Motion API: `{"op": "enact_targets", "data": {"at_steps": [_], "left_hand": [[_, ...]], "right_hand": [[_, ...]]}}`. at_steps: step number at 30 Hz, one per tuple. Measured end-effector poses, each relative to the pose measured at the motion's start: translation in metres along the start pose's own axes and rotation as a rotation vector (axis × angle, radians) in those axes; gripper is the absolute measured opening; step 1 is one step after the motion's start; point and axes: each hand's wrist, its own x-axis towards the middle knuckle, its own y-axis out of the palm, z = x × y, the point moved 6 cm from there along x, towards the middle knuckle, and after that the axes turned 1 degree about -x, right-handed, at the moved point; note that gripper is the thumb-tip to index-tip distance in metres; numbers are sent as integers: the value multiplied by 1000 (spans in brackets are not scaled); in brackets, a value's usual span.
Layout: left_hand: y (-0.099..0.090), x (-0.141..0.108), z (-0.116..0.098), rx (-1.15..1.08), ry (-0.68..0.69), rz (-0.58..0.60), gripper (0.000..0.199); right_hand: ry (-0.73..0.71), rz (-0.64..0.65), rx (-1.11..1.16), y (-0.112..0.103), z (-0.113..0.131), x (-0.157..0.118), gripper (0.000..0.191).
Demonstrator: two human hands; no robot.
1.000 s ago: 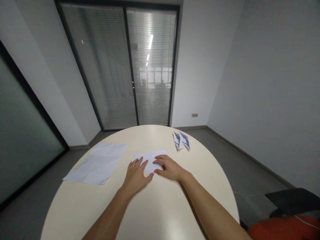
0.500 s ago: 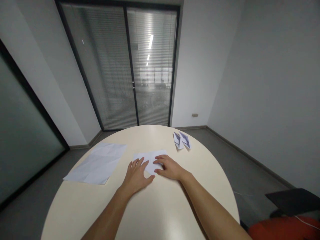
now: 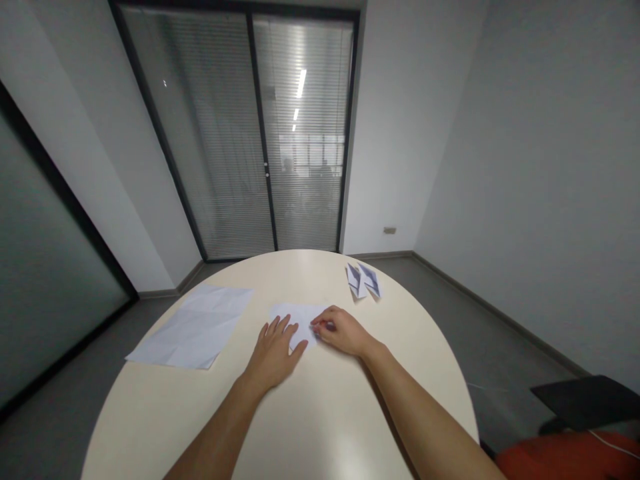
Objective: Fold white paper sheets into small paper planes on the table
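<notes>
A small white sheet of paper [image 3: 303,312] lies on the table in front of me, partly covered by both hands. My left hand [image 3: 274,350] rests with fingers spread over the paper's left side, thumb stretched toward the middle. At the paper's right side, my right hand [image 3: 343,330] has its thumb and fingertips pinched together on the paper's edge. What exactly sits between those fingertips is partly hidden.
A larger creased white sheet [image 3: 195,327] lies at the table's left. Folded paper pieces [image 3: 363,281] sit at the back right of the round table [image 3: 300,427]. A black flat panel [image 3: 587,402] and an orange seat [image 3: 570,457] stand at the lower right.
The fingers of my right hand have drawn together into a pinch at the paper's right edge. My left hand stays spread, its thumb slightly higher.
</notes>
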Motion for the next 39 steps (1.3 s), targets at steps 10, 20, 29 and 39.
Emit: {"op": "enact_targets", "data": {"at_steps": [10,20,29,39], "left_hand": [[-2,-5,-9,-100,133,87,54],[-10,-7,-16,-162,230,131,53],[-17,-6,-20,-156,328,33,56],[-24,-6,-21,-130,309,-15,39]], "right_hand": [[-21,-29,-35,4,-8,-2,27],[43,2,-25,8,-18,0,29],[15,-6,-37,5,-12,0,27],[56,-18,-38,2,-12,0,31]]}}
